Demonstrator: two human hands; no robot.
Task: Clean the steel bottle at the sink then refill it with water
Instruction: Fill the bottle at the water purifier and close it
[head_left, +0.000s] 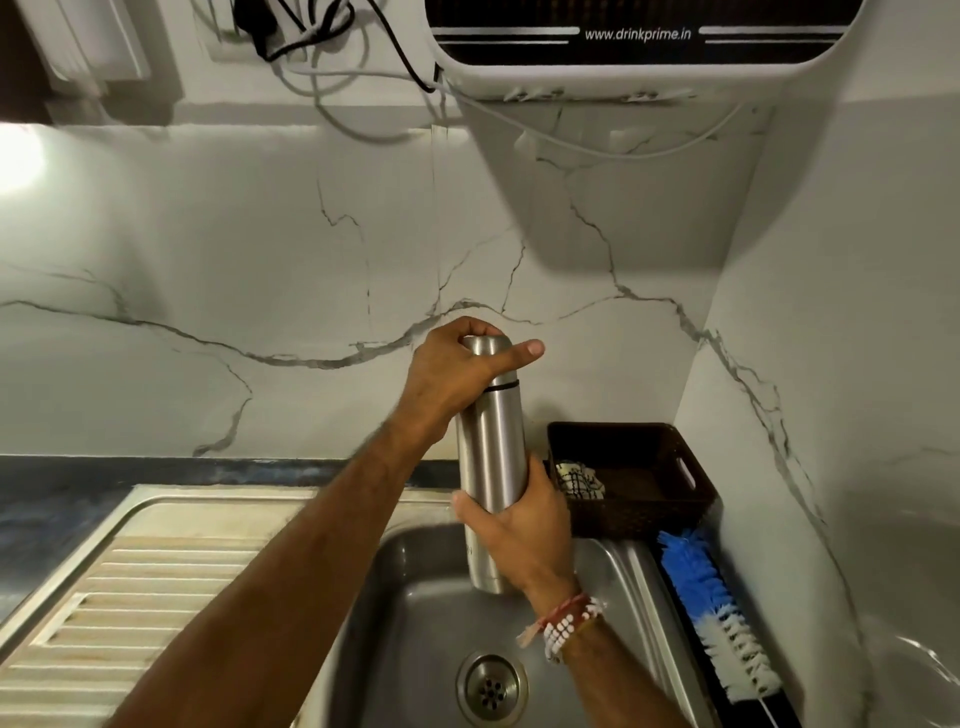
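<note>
A tall steel bottle (491, 447) stands upright in the air above the steel sink (415, 613), its steel cap (488, 353) on top. My left hand (457, 369) wraps around the cap, thumb stretched out to the right. My right hand (524, 530) grips the lower body of the bottle from the right side, with beaded bands on its wrist. The bottle's base hangs over the basin, above and behind the drain (491, 686).
A brown plastic basket (670, 499) with a cloth inside sits at the sink's back right corner. A blue and white bottle brush (711, 613) lies along the right rim. A ribbed draining board (130, 592) lies left. A water purifier (639, 47) hangs on the wall above.
</note>
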